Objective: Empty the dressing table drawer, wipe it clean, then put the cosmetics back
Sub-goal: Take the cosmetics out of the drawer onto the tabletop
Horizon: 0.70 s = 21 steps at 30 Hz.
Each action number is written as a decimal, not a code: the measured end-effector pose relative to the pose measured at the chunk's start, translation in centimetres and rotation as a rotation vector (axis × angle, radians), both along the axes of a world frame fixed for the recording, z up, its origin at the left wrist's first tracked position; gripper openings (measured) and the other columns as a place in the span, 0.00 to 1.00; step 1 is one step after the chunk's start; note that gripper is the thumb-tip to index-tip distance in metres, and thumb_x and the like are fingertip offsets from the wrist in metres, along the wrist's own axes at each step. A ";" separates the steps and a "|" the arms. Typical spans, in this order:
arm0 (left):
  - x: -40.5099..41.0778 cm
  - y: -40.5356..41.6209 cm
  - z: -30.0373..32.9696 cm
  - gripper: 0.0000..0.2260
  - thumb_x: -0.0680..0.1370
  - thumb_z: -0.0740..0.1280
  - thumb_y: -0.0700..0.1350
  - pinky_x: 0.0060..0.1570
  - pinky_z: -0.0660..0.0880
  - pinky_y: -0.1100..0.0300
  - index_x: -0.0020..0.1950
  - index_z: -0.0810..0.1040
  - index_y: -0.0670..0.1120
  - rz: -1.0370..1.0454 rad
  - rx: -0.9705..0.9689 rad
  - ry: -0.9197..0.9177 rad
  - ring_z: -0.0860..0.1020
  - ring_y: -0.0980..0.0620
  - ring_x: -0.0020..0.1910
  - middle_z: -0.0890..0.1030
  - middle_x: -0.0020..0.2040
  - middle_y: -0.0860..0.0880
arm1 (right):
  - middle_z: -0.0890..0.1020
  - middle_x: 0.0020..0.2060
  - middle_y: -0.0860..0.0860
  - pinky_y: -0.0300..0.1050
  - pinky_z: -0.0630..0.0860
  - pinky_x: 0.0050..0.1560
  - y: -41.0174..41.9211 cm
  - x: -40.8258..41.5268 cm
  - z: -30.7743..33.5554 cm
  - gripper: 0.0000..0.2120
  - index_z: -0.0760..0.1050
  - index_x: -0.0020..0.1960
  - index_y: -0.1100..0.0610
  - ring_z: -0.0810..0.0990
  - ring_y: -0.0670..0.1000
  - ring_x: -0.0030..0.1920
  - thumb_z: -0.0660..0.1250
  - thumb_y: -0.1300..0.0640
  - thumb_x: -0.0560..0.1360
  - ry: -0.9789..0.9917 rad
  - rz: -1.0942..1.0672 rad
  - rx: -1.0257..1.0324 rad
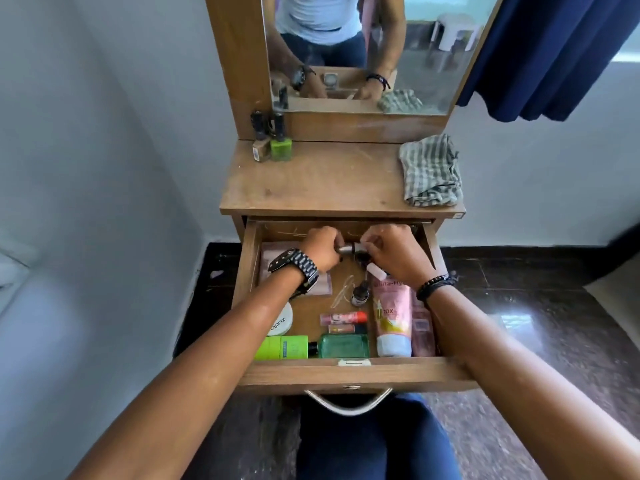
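Both hands (320, 245) (391, 251) grip small bottles (346, 250) inside the cosmetics-filled drawer (349, 370).

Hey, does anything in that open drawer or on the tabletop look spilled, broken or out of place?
Nothing looks spilled or broken. The drawer is still cluttered: bottles and tubes lie on their sides, like the green bottle. The cloth sits crumpled on the tabletop.

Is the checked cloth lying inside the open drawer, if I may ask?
No, the checked cloth lies on the tabletop, above the drawer.
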<state>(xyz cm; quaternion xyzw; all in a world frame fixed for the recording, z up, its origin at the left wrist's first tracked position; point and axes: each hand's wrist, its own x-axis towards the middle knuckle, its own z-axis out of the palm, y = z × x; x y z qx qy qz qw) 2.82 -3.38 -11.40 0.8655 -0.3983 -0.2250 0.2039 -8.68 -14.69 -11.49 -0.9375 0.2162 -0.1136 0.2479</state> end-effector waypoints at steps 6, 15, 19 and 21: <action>-0.7 -0.3 -2.0 0.13 0.77 0.59 0.35 0.53 0.74 0.51 0.60 0.75 0.41 0.006 -0.055 -0.257 0.76 0.39 0.57 0.77 0.58 0.39 | 0.83 0.38 0.55 0.50 0.78 0.44 -0.6 0.0 -1.4 0.07 0.80 0.44 0.58 0.81 0.56 0.42 0.70 0.54 0.72 0.123 -0.075 -0.055; -1.7 0.8 -2.8 0.13 0.78 0.63 0.40 0.60 0.72 0.50 0.62 0.73 0.41 -0.025 -0.098 -0.341 0.71 0.41 0.65 0.70 0.67 0.40 | 0.83 0.42 0.53 0.52 0.79 0.49 0.0 -0.8 -1.8 0.11 0.78 0.51 0.55 0.81 0.54 0.45 0.72 0.53 0.70 0.215 -0.046 0.002; -1.4 1.2 -1.7 0.10 0.76 0.66 0.42 0.47 0.77 0.55 0.57 0.76 0.43 0.040 -0.202 -0.283 0.78 0.45 0.52 0.79 0.55 0.44 | 0.81 0.43 0.52 0.49 0.79 0.46 0.1 -1.4 -1.3 0.08 0.77 0.47 0.54 0.80 0.52 0.43 0.70 0.56 0.69 0.145 -0.064 0.058; -1.2 1.3 -0.8 0.11 0.75 0.67 0.42 0.48 0.77 0.54 0.56 0.77 0.42 0.071 -0.243 -0.256 0.79 0.46 0.51 0.80 0.53 0.43 | 0.81 0.43 0.51 0.44 0.78 0.44 0.1 -1.7 -0.8 0.07 0.78 0.46 0.55 0.79 0.50 0.42 0.70 0.59 0.69 0.069 -0.076 0.116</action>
